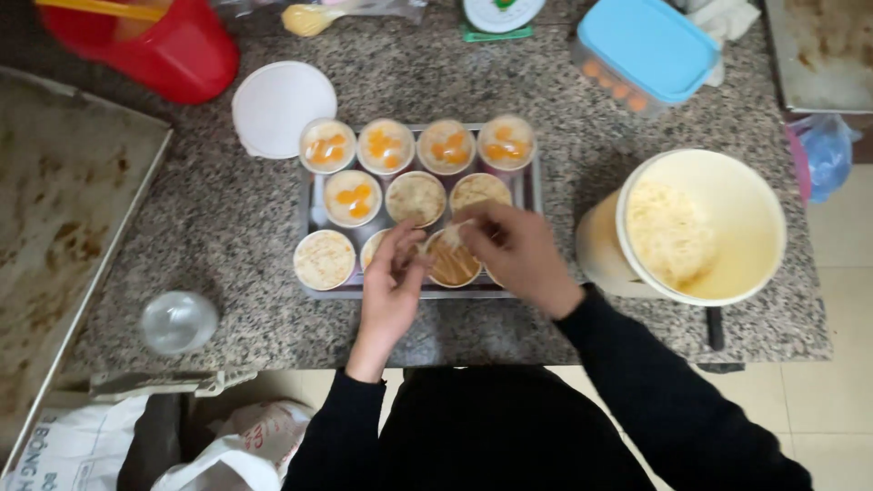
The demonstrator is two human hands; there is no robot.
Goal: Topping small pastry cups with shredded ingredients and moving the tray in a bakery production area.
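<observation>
**Pale shreds going onto the front-row cup**

Black sleeves come up from the bottom edge of my view, and both hands meet over the near row of a metal tray (307, 214) on the speckled stone counter (227, 227). My left hand (389, 289) has its fingers curled in against the rim of a small round cup (452, 262) with a brownish filling; I judge it is steadying the cup, though I cannot tell how firmly it grips. My right hand (518, 255) hangs just above and to the right of the same cup, fingertips pinched narrow on a tuft of pale shreds (455, 232). The cup lies directly under both hands, between them, and being round it has no long axis to speak of. The right hand, with the pinch, sits nearer over its opening; the left is at its near-left side.

Beyond the hands, the tray's middle row holds cups topped with pale shreds, one with orange pieces, and the far row is four orange-topped cups (416, 145). To my right, near the tray, stands a big cream bucket (746, 218) with shreds inside. Farther off I see a white lid (283, 107), a red bucket (173, 50) and a blue-lidded box (647, 45).
</observation>
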